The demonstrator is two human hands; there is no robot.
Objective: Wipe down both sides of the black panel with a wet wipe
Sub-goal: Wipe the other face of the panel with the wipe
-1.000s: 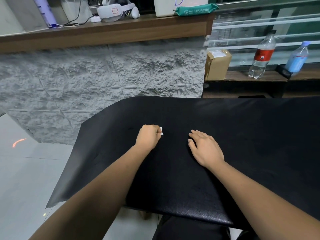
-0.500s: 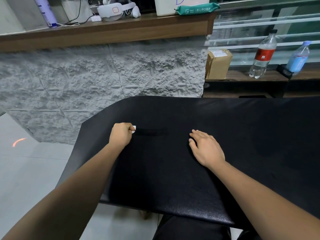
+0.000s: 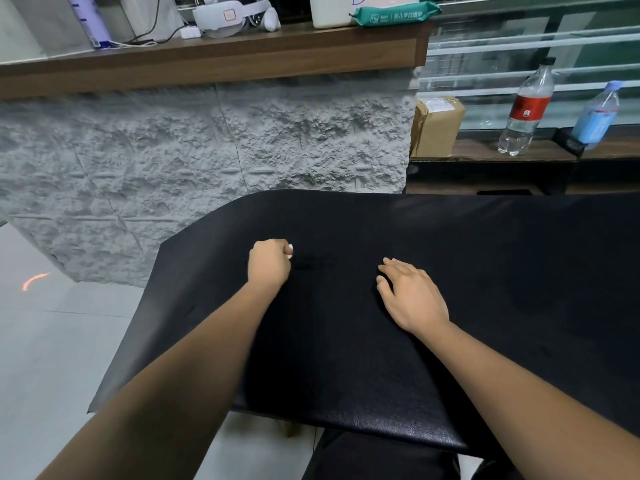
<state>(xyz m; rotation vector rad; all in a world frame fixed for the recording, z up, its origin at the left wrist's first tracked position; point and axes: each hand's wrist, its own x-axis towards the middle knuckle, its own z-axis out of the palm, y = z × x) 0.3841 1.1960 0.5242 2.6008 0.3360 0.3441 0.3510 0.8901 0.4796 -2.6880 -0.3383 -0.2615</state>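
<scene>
- Leaning over the black panel (image 3: 502, 278), the person has both bare forearms stretched across its top face. It lies flat in front of them, with its left corner out over the pale tiled floor (image 3: 52, 341).
- The left hand (image 3: 270, 263) is balled into a fist, knuckles up, and rests on the panel a little left of its middle.
- A small corner of the white wet wipe (image 3: 290, 251) pokes out at the finger side of that fist. The rest is hidden inside the curled fingers.
- Just to the right of the wipe I can make out a faint darker streak (image 3: 313, 265) on the surface.
- The right hand (image 3: 412, 296) lies palm down on the panel with its fingers straight and slightly spread. It holds nothing and sits well apart from the left hand.
- Behind the panel is a rough grey textured wall (image 3: 207, 150) topped by a wooden ledge (image 3: 207, 60).
- On the ledge sit a white headset (image 3: 228, 15) and a green pack of wipes (image 3: 394, 13).
- Off to the right, a lower dark shelf (image 3: 485, 150) carries a cardboard box (image 3: 438, 126), a clear bottle with a red label (image 3: 526, 109) and a bottle with a blue label (image 3: 597, 116).
</scene>
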